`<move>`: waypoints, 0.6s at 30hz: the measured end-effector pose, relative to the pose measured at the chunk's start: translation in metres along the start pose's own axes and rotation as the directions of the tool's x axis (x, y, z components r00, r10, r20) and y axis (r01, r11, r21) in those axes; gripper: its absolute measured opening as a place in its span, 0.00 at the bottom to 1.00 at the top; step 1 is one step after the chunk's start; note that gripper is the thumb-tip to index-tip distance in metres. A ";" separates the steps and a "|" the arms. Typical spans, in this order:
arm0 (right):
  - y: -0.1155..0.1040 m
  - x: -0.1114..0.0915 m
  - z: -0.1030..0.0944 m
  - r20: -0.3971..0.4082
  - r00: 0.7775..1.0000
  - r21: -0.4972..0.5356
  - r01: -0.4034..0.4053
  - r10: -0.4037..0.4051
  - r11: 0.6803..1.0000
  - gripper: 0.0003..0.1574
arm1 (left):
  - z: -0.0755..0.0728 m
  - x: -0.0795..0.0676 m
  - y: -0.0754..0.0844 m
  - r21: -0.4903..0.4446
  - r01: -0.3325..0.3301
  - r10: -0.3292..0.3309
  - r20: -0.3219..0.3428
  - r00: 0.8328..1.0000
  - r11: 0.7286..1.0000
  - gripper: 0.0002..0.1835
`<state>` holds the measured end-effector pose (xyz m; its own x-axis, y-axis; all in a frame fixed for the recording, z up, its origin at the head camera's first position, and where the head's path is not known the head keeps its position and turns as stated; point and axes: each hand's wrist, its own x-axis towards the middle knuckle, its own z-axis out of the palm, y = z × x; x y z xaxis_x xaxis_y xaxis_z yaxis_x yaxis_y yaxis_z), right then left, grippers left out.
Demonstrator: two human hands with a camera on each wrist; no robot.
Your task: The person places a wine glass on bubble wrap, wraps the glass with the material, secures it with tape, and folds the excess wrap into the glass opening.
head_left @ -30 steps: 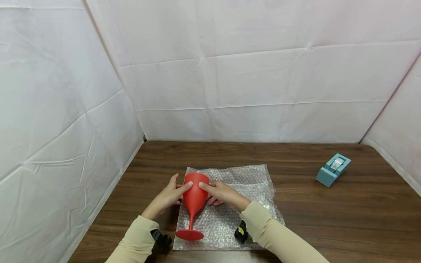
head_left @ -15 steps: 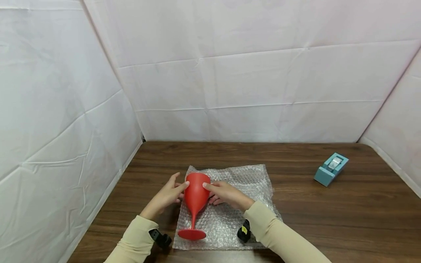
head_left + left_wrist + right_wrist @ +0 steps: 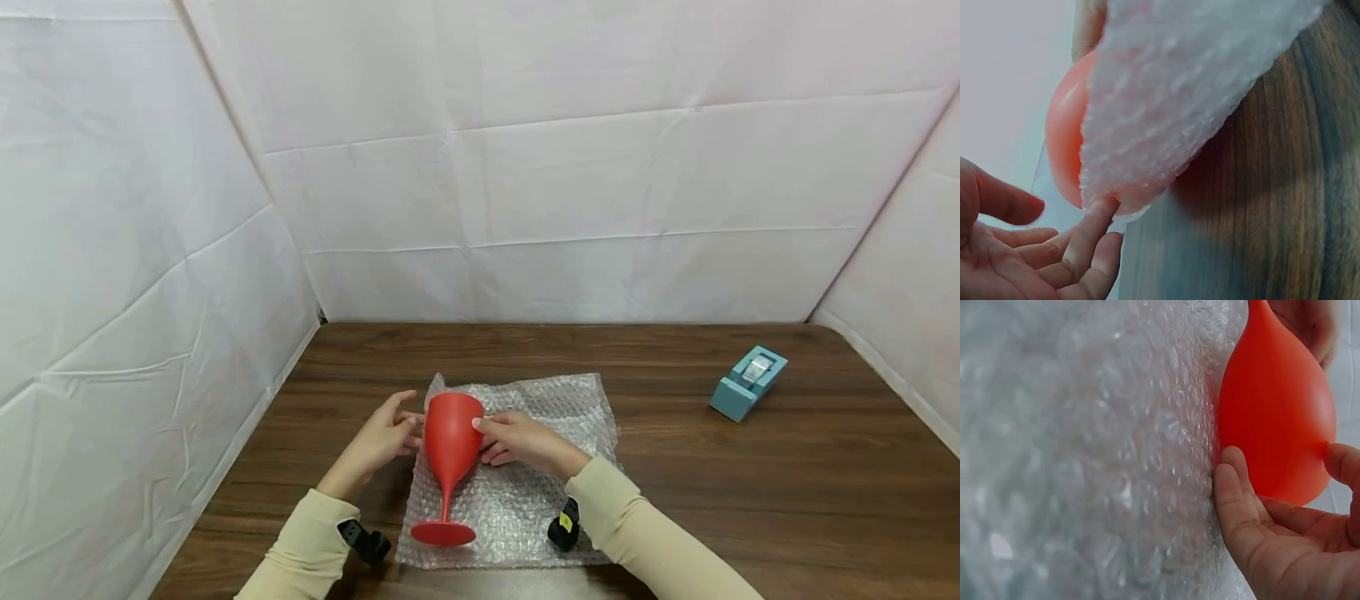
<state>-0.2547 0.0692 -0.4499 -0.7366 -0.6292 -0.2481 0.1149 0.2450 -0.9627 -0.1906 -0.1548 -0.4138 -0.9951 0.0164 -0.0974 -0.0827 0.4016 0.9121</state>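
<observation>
A red plastic goblet (image 3: pixel 453 433) lies on its side over the left part of a bubble wrap sheet (image 3: pixel 513 517), its round foot toward me. My right hand (image 3: pixel 525 442) holds the bowl from the right, the thumb on the near side and fingers between bowl and wrap in the right wrist view. To the bowl's left is my left hand (image 3: pixel 382 437). Its thumb stands apart from the goblet, and its fingertips (image 3: pixel 1100 212) touch the edge of the wrap, which rises along the bowl (image 3: pixel 1066 131) in the left wrist view.
A light blue block-shaped holder with a clear roll, like a tape dispenser (image 3: pixel 748 383), sits at the right on the brown wooden table (image 3: pixel 675 508). White cloth walls (image 3: pixel 562 183) enclose the table at the back and both sides.
The left thumb has come off the goblet's bowl and drawn back to the left. The goblet has shifted slightly right, with the right hand still holding it.
</observation>
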 end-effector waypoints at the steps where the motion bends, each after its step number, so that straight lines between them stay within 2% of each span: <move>1: 0.000 0.000 -0.001 0.001 1.000 0.004 -0.001 0.001 1.000 0.28 | 0.000 0.000 0.000 0.001 -0.006 0.006 0.000 1.000 1.000 0.26; 7: 0.001 -0.003 -0.004 -0.001 1.000 0.016 -0.007 0.007 1.000 0.26 | 0.000 0.002 -0.002 -0.013 -0.050 0.050 0.009 0.999 0.999 0.27; 18: 0.006 -0.006 -0.012 -0.007 1.000 0.033 -0.018 0.019 0.999 0.24 | 0.004 0.005 0.000 -0.014 -0.083 0.083 -0.003 0.997 0.996 0.32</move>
<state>-0.2576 0.0830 -0.4528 -0.7392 -0.6192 -0.2650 0.1503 0.2319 -0.9611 -0.1957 -0.1512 -0.4159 -0.9987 0.0463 -0.0203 -0.0009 0.3861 0.9225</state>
